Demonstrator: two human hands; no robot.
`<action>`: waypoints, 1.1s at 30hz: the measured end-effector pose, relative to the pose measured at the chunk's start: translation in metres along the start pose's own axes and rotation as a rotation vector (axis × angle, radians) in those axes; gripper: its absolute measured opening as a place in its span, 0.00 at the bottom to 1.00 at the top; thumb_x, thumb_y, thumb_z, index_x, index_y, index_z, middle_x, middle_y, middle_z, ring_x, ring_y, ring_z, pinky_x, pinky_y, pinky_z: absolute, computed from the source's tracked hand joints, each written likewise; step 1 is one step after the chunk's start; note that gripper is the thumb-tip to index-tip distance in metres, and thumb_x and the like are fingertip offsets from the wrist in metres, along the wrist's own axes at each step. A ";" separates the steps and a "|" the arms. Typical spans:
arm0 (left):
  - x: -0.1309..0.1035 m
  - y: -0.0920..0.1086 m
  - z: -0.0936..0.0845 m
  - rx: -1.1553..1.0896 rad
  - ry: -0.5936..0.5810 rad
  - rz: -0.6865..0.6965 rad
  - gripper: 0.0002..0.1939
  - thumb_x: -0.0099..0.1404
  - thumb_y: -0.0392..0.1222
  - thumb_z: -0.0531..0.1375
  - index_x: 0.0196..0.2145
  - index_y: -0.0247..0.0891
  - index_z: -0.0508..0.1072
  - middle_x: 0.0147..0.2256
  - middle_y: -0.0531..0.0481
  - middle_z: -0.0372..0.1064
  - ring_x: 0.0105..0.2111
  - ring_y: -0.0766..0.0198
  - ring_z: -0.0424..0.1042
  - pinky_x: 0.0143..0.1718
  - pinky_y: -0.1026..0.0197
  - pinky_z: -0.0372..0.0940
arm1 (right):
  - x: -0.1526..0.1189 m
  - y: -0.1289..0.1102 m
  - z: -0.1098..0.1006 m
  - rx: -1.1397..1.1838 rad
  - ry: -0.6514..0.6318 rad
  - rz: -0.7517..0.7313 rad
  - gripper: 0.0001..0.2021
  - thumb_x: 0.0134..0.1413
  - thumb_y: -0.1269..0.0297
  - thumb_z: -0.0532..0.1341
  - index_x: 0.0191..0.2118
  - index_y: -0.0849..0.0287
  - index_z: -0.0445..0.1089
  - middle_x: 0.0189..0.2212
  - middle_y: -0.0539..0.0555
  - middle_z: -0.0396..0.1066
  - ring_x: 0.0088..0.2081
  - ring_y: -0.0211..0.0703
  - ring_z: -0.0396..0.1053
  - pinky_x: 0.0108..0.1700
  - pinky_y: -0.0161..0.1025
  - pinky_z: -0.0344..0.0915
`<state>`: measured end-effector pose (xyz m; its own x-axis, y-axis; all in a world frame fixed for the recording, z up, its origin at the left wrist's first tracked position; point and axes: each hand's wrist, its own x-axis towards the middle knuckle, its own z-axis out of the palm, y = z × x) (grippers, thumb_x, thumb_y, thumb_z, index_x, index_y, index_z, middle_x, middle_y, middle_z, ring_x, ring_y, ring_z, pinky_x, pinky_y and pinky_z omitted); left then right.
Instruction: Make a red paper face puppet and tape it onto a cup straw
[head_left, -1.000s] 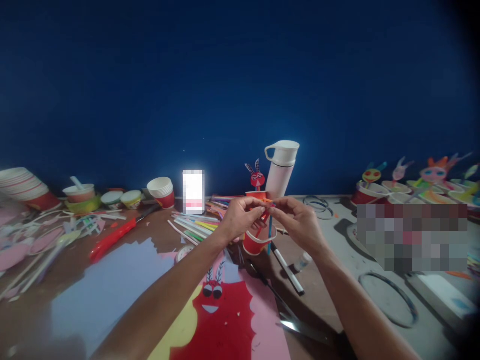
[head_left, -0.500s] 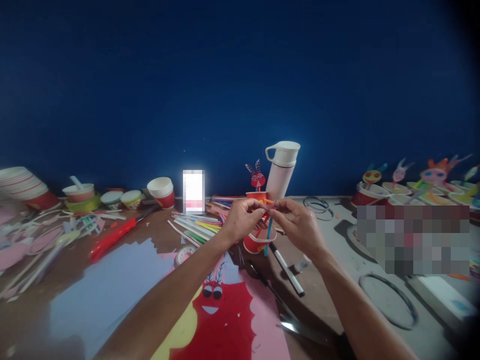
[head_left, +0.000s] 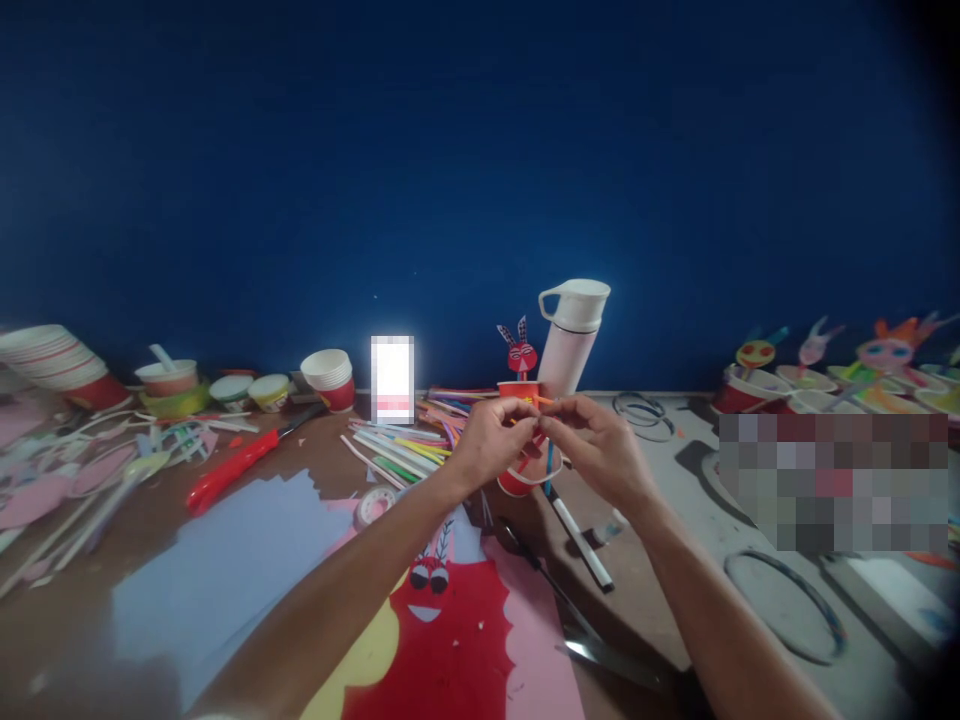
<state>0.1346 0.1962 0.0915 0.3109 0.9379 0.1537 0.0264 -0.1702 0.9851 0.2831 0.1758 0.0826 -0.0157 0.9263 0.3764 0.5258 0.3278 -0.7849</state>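
My left hand [head_left: 499, 435] and my right hand [head_left: 596, 440] meet over the table, thumbs and forefingers pinched together. A small piece between the fingertips is partly hidden, and I cannot make out its kind. Just below them sits a red paper cup [head_left: 514, 484] with a pale rim, and a blue straw [head_left: 551, 460] shows at its right side. Close behind is another red paper cup [head_left: 517, 394] with a red paper face [head_left: 522, 357] with patterned ears above it. A red paper sheet [head_left: 450, 650] with a second face on it lies between my forearms.
A white bottle [head_left: 566, 355] stands behind my hands. Straws [head_left: 397, 445], a tape roll [head_left: 376, 508], a red-handled cutter [head_left: 234, 470], a marker [head_left: 581, 540] and scissors [head_left: 585, 640] lie about. Stacked cups [head_left: 328, 375] are left; decorated cups [head_left: 757, 385] are right.
The whole view has shifted slightly, so things appear a little further right. Both hands stay pinched together above the cup, with only slight finger movement.
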 end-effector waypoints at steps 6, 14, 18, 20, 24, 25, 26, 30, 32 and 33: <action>0.000 -0.003 -0.001 0.023 -0.016 0.001 0.04 0.57 0.32 0.55 0.30 0.32 0.71 0.21 0.54 0.68 0.19 0.72 0.69 0.20 0.72 0.63 | 0.000 -0.003 -0.001 -0.029 0.017 -0.018 0.05 0.51 0.64 0.58 0.33 0.57 0.71 0.28 0.49 0.71 0.30 0.39 0.68 0.32 0.34 0.60; -0.005 -0.005 -0.010 0.055 -0.068 -0.010 0.07 0.57 0.36 0.58 0.35 0.33 0.72 0.25 0.52 0.70 0.19 0.72 0.68 0.21 0.70 0.64 | -0.002 -0.007 0.000 -0.065 0.000 -0.047 0.05 0.52 0.66 0.57 0.32 0.57 0.70 0.27 0.48 0.70 0.29 0.39 0.66 0.31 0.33 0.59; -0.018 0.000 -0.032 0.086 -0.084 -0.053 0.12 0.57 0.39 0.58 0.40 0.34 0.70 0.25 0.51 0.71 0.17 0.70 0.67 0.19 0.67 0.63 | -0.002 -0.006 0.001 -0.077 0.016 -0.033 0.05 0.51 0.64 0.57 0.31 0.58 0.69 0.26 0.49 0.69 0.28 0.39 0.65 0.29 0.33 0.59; -0.030 0.000 -0.050 0.173 -0.087 -0.088 0.12 0.59 0.41 0.56 0.40 0.33 0.70 0.22 0.50 0.70 0.21 0.66 0.70 0.23 0.64 0.65 | -0.002 -0.006 0.000 -0.087 0.029 -0.024 0.05 0.50 0.64 0.57 0.30 0.58 0.69 0.26 0.50 0.70 0.28 0.40 0.66 0.30 0.34 0.59; -0.070 -0.008 -0.085 0.550 -0.061 -0.172 0.09 0.57 0.41 0.56 0.29 0.35 0.74 0.22 0.51 0.69 0.23 0.65 0.67 0.25 0.64 0.60 | -0.001 -0.005 -0.001 -0.075 0.009 -0.019 0.05 0.50 0.65 0.57 0.30 0.58 0.69 0.27 0.49 0.70 0.29 0.39 0.66 0.31 0.34 0.59; -0.083 -0.011 -0.090 0.583 -0.060 -0.184 0.08 0.55 0.41 0.57 0.25 0.36 0.73 0.23 0.51 0.69 0.23 0.65 0.67 0.25 0.64 0.58 | -0.001 -0.005 -0.001 -0.072 0.000 -0.015 0.05 0.50 0.65 0.57 0.31 0.58 0.69 0.28 0.49 0.70 0.29 0.39 0.65 0.31 0.33 0.59; -0.095 -0.015 -0.094 0.609 -0.068 -0.197 0.07 0.55 0.40 0.57 0.23 0.36 0.73 0.24 0.51 0.70 0.24 0.64 0.66 0.26 0.64 0.57 | -0.001 -0.005 -0.001 -0.070 -0.006 -0.014 0.05 0.51 0.65 0.57 0.31 0.58 0.69 0.28 0.49 0.71 0.29 0.39 0.66 0.31 0.33 0.59; -0.138 -0.030 -0.092 0.943 -0.094 -0.317 0.08 0.54 0.45 0.57 0.23 0.39 0.70 0.25 0.52 0.68 0.27 0.63 0.65 0.26 0.64 0.52 | 0.000 -0.005 -0.001 -0.080 -0.012 -0.020 0.05 0.50 0.65 0.57 0.30 0.57 0.69 0.26 0.48 0.70 0.29 0.39 0.66 0.30 0.33 0.59; -0.151 -0.036 -0.087 1.056 -0.072 -0.330 0.08 0.53 0.46 0.58 0.25 0.39 0.68 0.27 0.53 0.68 0.28 0.62 0.65 0.27 0.63 0.51 | 0.000 -0.005 -0.001 -0.085 -0.015 -0.016 0.05 0.50 0.64 0.57 0.31 0.57 0.69 0.25 0.48 0.70 0.28 0.39 0.65 0.29 0.33 0.59; -0.155 -0.038 -0.084 1.082 -0.062 -0.337 0.08 0.53 0.46 0.58 0.26 0.39 0.67 0.28 0.53 0.68 0.29 0.61 0.65 0.28 0.63 0.51 | 0.000 -0.004 -0.002 -0.086 -0.017 -0.013 0.05 0.50 0.64 0.57 0.31 0.57 0.70 0.25 0.48 0.70 0.27 0.39 0.65 0.29 0.33 0.59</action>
<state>0.0054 0.0829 0.0369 0.1783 0.9739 -0.1401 0.9156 -0.1121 0.3862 0.2822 0.1740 0.0870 -0.0372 0.9252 0.3775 0.5969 0.3236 -0.7342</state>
